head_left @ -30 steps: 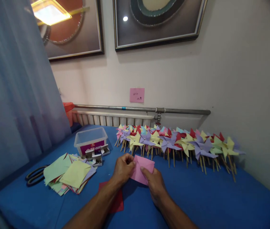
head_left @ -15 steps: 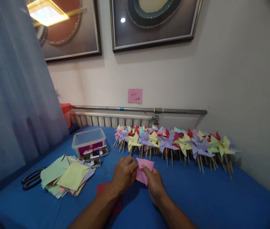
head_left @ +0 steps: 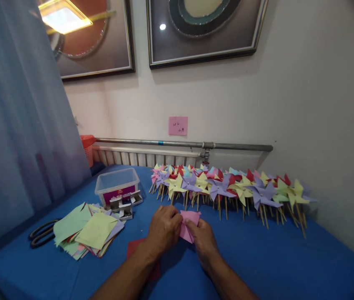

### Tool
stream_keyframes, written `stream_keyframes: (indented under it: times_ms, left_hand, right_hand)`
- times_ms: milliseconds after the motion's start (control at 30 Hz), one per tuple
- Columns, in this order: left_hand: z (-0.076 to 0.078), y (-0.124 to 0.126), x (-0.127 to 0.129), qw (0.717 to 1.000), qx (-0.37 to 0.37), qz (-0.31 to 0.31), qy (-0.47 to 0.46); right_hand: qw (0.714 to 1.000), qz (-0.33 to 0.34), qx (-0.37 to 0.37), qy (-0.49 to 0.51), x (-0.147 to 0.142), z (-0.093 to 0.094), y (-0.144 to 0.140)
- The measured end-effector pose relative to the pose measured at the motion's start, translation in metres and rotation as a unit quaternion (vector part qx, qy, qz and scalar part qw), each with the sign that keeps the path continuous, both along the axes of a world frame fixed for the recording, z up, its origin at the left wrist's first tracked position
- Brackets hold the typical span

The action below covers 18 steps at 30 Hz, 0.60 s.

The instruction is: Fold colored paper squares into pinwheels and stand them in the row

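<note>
A pink paper square (head_left: 189, 221), cut and partly folded like a pinwheel, is held up between my two hands above the blue cloth. My left hand (head_left: 165, 227) pinches its left edge, fingers closed. My right hand (head_left: 203, 239) grips the right side, thumb pressed on the paper's face. Under my left forearm lies a red paper piece (head_left: 135, 246), partly covered. Beyond my hands stand several finished paper pinwheels (head_left: 220, 187) on wooden sticks, in yellow, purple, red, pink and blue.
At left lie a stack of coloured paper (head_left: 97, 229) and scissors (head_left: 41, 233), blades hidden under the paper. A clear plastic tub (head_left: 117, 182) and small open boxes (head_left: 125, 211) of pins stand behind. A radiator (head_left: 145, 158) and pipe (head_left: 177, 143) run along the wall.
The pink paper's upper and right corners have been drawn inward, so it looks smaller and more folded. Both hands keep their hold and have barely moved.
</note>
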<state>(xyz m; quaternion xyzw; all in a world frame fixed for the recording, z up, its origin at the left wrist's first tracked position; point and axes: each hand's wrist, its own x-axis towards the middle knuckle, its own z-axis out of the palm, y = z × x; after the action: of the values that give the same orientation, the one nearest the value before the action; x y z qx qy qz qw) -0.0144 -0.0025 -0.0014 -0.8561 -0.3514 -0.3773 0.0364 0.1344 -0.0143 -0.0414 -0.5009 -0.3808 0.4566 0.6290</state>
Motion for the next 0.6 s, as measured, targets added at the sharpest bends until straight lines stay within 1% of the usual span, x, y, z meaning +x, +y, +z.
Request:
stream_keyframes:
  times_ms: [67,100,133,167,200,267,300,333,367,400,433,600]
  left_hand:
    - [0.004,-0.001,0.0,0.996,-0.063,-0.017,-0.063]
    - [0.006,-0.001,0.0,0.988,-0.108,-0.02,-0.108]
    - [0.007,0.001,0.0,0.974,-0.16,-0.018,-0.159]
    - [0.008,0.003,0.0,0.952,-0.219,-0.011,-0.213]
    - [0.008,0.006,0.0,0.923,-0.281,-0.005,-0.261]
    - [0.005,0.013,0.0,0.853,-0.401,-0.008,-0.334]
    - [0.003,0.017,0.0,0.819,-0.45,-0.019,-0.356]
    - [0.001,0.02,0.001,0.79,-0.488,-0.035,-0.369]
    - [-0.001,0.022,0.001,0.771,-0.512,-0.051,-0.375]
    - [-0.003,0.023,0.0,0.762,-0.524,-0.062,-0.377]
    - [-0.004,0.023,0.0,0.759,-0.527,-0.067,-0.375]
    - [-0.001,0.02,-0.001,0.77,-0.516,-0.062,-0.37]
  right_hand:
    - [0.999,-0.011,-0.009,-0.046,0.002,0.004,-0.002]
    - [0.998,-0.013,-0.004,-0.06,0.003,0.007,-0.003]
    - [0.997,-0.013,0.006,-0.069,0.004,0.01,-0.005]
    - [0.997,-0.013,0.018,-0.079,0.004,0.013,-0.006]
    - [0.995,-0.014,0.029,-0.089,0.003,0.016,-0.008]
    - [0.992,-0.017,0.043,-0.117,0.002,0.02,-0.011]
    - [0.99,-0.017,0.049,-0.129,0.002,0.021,-0.012]
    - [0.989,-0.018,0.054,-0.138,0.001,0.021,-0.012]
    - [0.988,-0.018,0.056,-0.143,0.001,0.02,-0.012]
    - [0.988,-0.017,0.056,-0.142,0.001,0.02,-0.011]
    - [0.989,-0.016,0.054,-0.138,0.001,0.018,-0.01]
    - [0.994,-0.007,0.036,-0.103,0.003,0.015,-0.007]
